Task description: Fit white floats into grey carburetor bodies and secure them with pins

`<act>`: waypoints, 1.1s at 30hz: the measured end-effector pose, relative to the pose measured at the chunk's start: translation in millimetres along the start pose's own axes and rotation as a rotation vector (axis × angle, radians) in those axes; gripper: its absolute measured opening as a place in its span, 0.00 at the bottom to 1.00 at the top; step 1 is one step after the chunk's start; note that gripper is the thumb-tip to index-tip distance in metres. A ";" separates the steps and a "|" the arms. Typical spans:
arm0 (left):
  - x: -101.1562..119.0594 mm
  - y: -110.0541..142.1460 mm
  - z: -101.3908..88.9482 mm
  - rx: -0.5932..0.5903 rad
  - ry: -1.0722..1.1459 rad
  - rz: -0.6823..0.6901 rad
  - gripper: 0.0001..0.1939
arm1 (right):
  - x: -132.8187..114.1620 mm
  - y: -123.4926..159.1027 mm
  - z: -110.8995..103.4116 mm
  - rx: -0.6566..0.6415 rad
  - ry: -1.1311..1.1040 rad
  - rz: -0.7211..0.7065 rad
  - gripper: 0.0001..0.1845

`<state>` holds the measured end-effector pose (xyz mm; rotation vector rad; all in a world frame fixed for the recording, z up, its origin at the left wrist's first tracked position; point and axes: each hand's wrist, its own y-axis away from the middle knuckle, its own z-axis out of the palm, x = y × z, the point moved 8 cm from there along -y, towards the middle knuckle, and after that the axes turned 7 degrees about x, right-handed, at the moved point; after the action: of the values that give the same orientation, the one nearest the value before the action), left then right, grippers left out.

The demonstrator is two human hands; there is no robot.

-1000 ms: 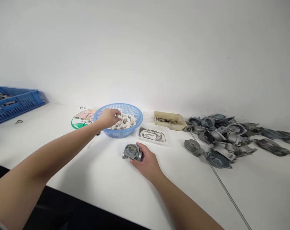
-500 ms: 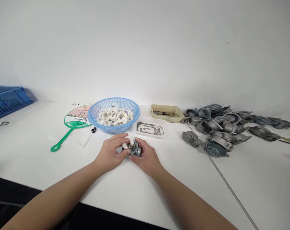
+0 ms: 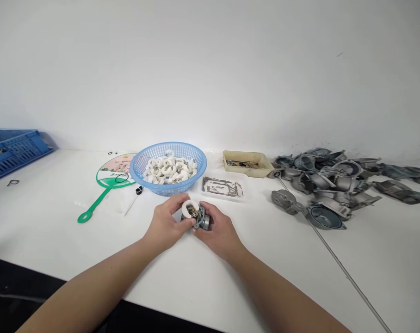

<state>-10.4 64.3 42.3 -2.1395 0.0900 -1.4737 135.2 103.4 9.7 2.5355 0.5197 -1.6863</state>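
A small grey metal carburetor point(image 3: 206, 223) is held between both hands just above the near part of the white table. A white C-shaped float point(image 3: 185, 210) lies on its upper side, with brass parts showing in the float's gap. My left hand point(image 3: 166, 222) grips the carburetor's left side, thumb in front by the float and fingers behind. From the right, my right hand point(image 3: 219, 231) is closed around the body, its thumb and fingers on either side. The carburetor's underside is hidden.
Behind the hands stands a blue basket point(image 3: 134, 178) of white floats. Beside it are a white tray point(image 3: 227, 197) of thin pins and a cream box point(image 3: 265, 173). Carburetor bowls point(image 3: 324, 216) pile up at right near a long metal rod point(image 3: 345, 273). A green-handled fan point(image 3: 99, 203) lies left.
The left fingers have drawn back from the float, which now shows whole on top of the carburetor. The view has shifted slightly. Both hands still hold the carburetor.
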 end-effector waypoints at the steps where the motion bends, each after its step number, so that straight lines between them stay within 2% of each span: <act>1: -2.3 -0.9 1.6 -0.004 0.009 -0.042 0.28 | -0.3 0.0 0.1 -0.001 -0.001 0.000 0.35; 6: -8.9 -6.0 8.5 -0.047 -0.004 -0.171 0.27 | 0.8 -0.2 0.5 0.010 -0.004 -0.013 0.35; 14: -0.6 -9.4 10.5 -0.082 -0.060 -0.039 0.15 | -1.6 -0.1 -0.8 0.010 0.022 -0.037 0.33; 19: -1.3 -8.5 10.2 -0.081 -0.068 -0.057 0.14 | -4.7 0.3 -1.3 0.008 0.035 -0.048 0.33; 25: 6.4 -9.6 9.9 -0.076 -0.097 0.049 0.09 | -5.1 0.8 -0.9 0.004 0.011 -0.047 0.32; 33: 15.1 -10.8 13.7 -0.100 -0.281 0.282 0.11 | -6.1 0.7 0.0 -0.002 0.025 -0.059 0.32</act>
<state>5.2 73.6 56.5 -2.2817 0.3529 -1.0198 133.3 101.3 15.1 2.5677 0.6027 -1.6738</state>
